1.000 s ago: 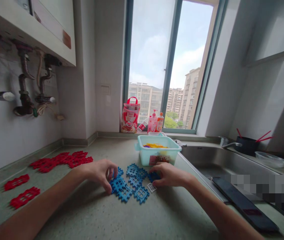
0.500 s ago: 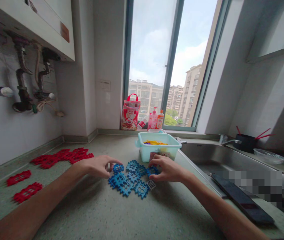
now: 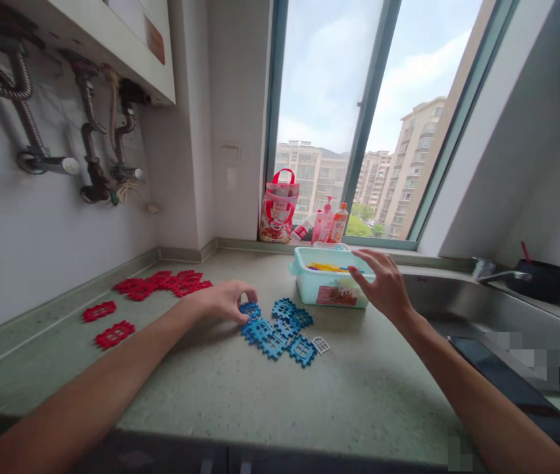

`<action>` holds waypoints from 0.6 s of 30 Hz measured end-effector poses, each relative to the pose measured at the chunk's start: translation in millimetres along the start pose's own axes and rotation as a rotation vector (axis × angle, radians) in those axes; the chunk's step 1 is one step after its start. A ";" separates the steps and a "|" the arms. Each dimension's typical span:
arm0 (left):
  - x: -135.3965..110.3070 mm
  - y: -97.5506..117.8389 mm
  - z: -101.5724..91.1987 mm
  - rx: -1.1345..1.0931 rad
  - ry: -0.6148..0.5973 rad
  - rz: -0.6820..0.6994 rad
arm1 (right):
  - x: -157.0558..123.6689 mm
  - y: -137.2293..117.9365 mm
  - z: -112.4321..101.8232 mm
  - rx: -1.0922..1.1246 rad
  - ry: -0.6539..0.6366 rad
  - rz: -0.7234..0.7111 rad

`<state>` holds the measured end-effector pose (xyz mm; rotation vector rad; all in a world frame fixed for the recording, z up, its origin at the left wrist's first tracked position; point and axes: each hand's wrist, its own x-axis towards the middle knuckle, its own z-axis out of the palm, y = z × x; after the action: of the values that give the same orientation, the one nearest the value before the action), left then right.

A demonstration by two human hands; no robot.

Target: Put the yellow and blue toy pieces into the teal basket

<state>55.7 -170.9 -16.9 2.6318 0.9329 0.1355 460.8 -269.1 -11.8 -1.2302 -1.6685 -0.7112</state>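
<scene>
Several blue interlocking tiles [image 3: 280, 328] lie joined in a flat cluster on the speckled counter [image 3: 280, 395]. My left hand [image 3: 223, 301] rests at the cluster's left edge, fingertips pinching the nearest blue tile [image 3: 250, 309]. My right hand [image 3: 383, 286] hovers with fingers spread above the right rim of a pale green plastic tub [image 3: 326, 286], which holds yellow and other coloured pieces. A small white tile [image 3: 320, 344] lies beside the blue cluster on its right.
Red tiles [image 3: 164, 283] lie joined along the back left, with two loose red tiles [image 3: 106, 322] nearer. A red bag [image 3: 280, 214] and bottles [image 3: 329, 224] stand on the windowsill. A steel sink [image 3: 457, 303] and dark tray [image 3: 511, 388] are on the right.
My right hand has left the blue tiles and risen to the tub's rim, fingers spread. My left hand stays at the cluster's left edge. The view has shifted leftward and back.
</scene>
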 end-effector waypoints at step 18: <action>-4.2 25.7 3.0 -0.150 -0.204 0.041 | -44.4 -58.5 42.7 0.480 -0.833 -0.101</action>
<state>68.3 -193.0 -10.5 2.4721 0.7696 -0.0503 395.4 -270.8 -66.0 -1.1498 -2.3972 0.2150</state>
